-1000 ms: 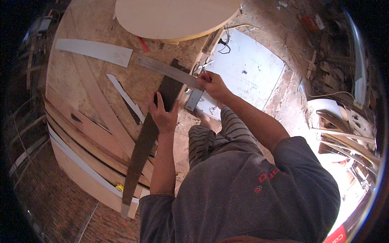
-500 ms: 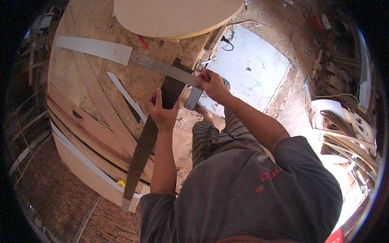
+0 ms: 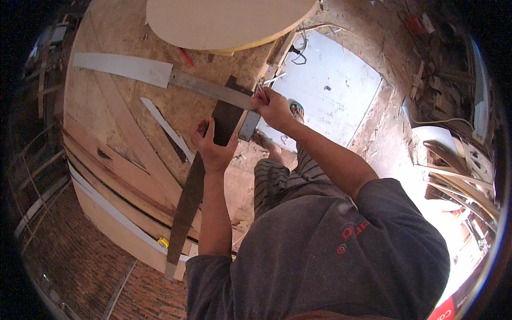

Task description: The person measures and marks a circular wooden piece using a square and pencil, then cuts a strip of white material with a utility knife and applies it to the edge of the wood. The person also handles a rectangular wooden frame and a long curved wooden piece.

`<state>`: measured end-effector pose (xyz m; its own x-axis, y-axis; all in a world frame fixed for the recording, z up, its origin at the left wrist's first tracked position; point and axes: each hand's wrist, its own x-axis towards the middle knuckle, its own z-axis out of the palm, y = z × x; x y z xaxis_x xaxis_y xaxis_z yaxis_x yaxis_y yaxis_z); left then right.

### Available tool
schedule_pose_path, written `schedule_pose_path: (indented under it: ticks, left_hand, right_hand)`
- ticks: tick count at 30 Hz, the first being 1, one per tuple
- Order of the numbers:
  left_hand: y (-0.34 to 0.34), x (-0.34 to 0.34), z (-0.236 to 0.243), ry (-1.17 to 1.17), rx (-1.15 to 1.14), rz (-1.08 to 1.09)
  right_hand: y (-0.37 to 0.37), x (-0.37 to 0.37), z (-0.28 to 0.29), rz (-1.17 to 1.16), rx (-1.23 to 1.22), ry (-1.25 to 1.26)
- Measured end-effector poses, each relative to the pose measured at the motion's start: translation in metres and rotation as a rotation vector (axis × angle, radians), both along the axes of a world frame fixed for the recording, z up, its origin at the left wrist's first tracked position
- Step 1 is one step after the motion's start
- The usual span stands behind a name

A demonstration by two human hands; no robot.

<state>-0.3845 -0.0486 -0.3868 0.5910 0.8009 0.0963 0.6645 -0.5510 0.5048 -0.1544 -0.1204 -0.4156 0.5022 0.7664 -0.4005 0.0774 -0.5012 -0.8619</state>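
My left hand [image 3: 216,146] grips a long, dark, tapered board [image 3: 186,197] on the workbench, thumb and fingers at its sides. My right hand [image 3: 272,109] is closed on a slim red pencil [image 3: 262,92] at the end of a metal square [image 3: 208,92], whose blade lies across the dark board and whose grey stock [image 3: 248,125] is at the bench's right edge. The blade's far end meets a white tapered strip [image 3: 122,66]. A narrow white offcut [image 3: 165,125] lies left of the dark board.
A large round pale panel [image 3: 232,16] is at the bench's far end, near a red object [image 3: 186,56]. A yellow tape measure [image 3: 163,242] lies at the near left. A white sheet [image 3: 336,74] lies on the floor at right, with curved wooden pieces [image 3: 448,176] beyond.
My right hand and the square have shifted slightly leftward, so the blade's end now reaches the white strip. My left hand stays on the dark board.
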Motion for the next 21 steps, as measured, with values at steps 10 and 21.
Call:
schedule_pose_path:
  ticks: [10,21]
  left_hand:
    - [0.009,0.02,-0.001,0.067,0.21,-0.065]
    - [0.03,0.056,-0.011,-0.066,0.076,-0.341]
  right_hand:
    - [0.001,-0.012,-0.001,-0.079,-0.002,-0.061]
    - [0.005,-0.01,0.003,-0.105,-0.011,-0.054]
